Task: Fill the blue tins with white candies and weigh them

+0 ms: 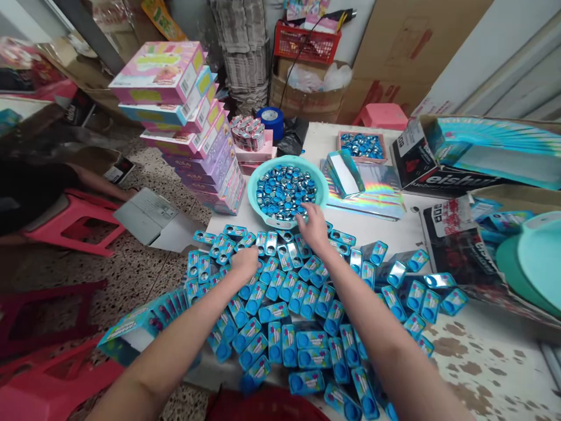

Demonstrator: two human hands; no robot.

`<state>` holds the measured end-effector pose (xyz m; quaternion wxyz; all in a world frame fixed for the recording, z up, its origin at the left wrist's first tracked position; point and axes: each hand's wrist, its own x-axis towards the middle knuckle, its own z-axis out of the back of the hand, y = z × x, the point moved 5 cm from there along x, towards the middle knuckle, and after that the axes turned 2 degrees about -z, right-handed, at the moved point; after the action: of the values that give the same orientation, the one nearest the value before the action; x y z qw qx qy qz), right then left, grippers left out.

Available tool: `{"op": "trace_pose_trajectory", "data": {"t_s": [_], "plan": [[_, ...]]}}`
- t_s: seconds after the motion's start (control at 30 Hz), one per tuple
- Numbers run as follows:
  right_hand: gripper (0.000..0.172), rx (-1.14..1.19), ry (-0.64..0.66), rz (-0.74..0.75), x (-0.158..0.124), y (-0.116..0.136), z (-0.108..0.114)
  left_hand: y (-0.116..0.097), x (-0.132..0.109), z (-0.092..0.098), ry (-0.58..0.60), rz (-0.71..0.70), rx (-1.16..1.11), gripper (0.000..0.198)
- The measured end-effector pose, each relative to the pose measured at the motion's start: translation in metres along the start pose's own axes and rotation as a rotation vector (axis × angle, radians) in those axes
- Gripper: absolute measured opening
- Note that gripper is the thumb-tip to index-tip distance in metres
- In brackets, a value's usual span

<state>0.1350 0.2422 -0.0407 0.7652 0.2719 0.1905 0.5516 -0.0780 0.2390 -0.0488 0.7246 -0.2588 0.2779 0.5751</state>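
Observation:
A turquoise bowl (253, 206) stands on the table, filled with small round blue-and-silver caps (284, 190). My right hand (313, 228) is at its near right rim, fingertips by the caps, thumb and fingers apart. Lower left, my left hand (245, 263) is closed above the small blue printed tins (289, 286); what its fingers grip, if anything, is hidden. These tins stand packed together across the front of the table. Many nearer ones show a blue round on top; several by the bowl show a dark round hole.
Left of the bowl rises a stack of pink and purple boxes (214, 169). Behind it are a pink tray of caps (362, 146) and blue tape (270, 120). Open cartons (421, 158) line the right side. A co-worker's arm (99, 181) shows at far left.

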Motion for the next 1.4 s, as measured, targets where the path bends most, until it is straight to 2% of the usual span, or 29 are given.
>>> {"op": "trace_pose_trajectory", "data": {"t_s": [0.07, 0.13, 0.2, 0.23, 0.3, 0.4, 0.57, 0.7, 0.8, 0.9, 0.97, 1.07, 1.13, 1.3, 1.4], "plan": [[0.046, -0.233, 0.271, -0.137, 0.044, -0.014, -0.022, 0.002, 0.0, -0.001, 0.015, 0.007, 0.005, 0.031], [0.067, -0.332, 0.458, -0.224, 0.075, -0.026, -0.044, 0.004, 0.0, -0.001, 0.025, 0.005, 0.002, 0.03], [0.084, -0.34, 0.528, -0.26, 0.091, -0.034, -0.065, 0.006, 0.001, -0.001, 0.029, 0.007, -0.006, 0.028], [0.087, -0.338, 0.543, -0.272, 0.095, -0.037, -0.074, 0.007, 0.001, -0.001, 0.031, 0.01, -0.01, 0.027], [0.081, -0.317, 0.546, -0.285, 0.097, -0.042, -0.088, 0.009, 0.002, -0.003, 0.037, 0.015, -0.012, 0.026], [0.058, -0.244, 0.492, -0.303, 0.098, -0.045, -0.092, 0.009, 0.002, -0.004, 0.042, 0.004, -0.009, 0.024], [0.031, -0.031, 0.279, -0.363, 0.111, -0.047, -0.067, 0.007, 0.0, -0.003, 0.035, -0.024, -0.002, 0.021], [0.014, 0.257, 0.138, -0.466, 0.114, -0.049, -0.046, 0.008, -0.001, -0.003, 0.015, -0.039, 0.002, 0.019], [0.015, 0.546, 0.082, -0.556, 0.105, -0.046, -0.037, 0.011, -0.004, -0.003, -0.009, -0.081, -0.004, 0.016], [0.019, 0.864, 0.081, -0.628, 0.09, -0.041, -0.03, 0.013, -0.004, 0.001, -0.009, -0.147, -0.084, 0.013], [0.021, 1.066, 0.093, -0.651, 0.077, -0.037, -0.022, 0.011, 0.001, 0.014, -0.105, -0.151, -0.166, 0.018], [0.018, 1.332, 0.117, -0.65, 0.051, -0.035, -0.006, 0.003, 0.019, 0.044, -0.354, -0.089, -0.247, 0.034], [0.017, 1.477, 0.137, -0.634, 0.03, -0.035, 0.005, -0.006, 0.039, 0.058, -0.419, -0.022, -0.283, 0.042], [0.018, 1.756, 0.195, -0.614, -0.026, -0.04, 0.021, -0.023, 0.085, 0.075, -0.422, 0.07, -0.356, 0.041], [0.015, 1.986, 0.288, -0.647, -0.049, -0.035, 0.019, -0.03, 0.091, 0.085, -0.394, 0.068, -0.358, 0.042]]}}
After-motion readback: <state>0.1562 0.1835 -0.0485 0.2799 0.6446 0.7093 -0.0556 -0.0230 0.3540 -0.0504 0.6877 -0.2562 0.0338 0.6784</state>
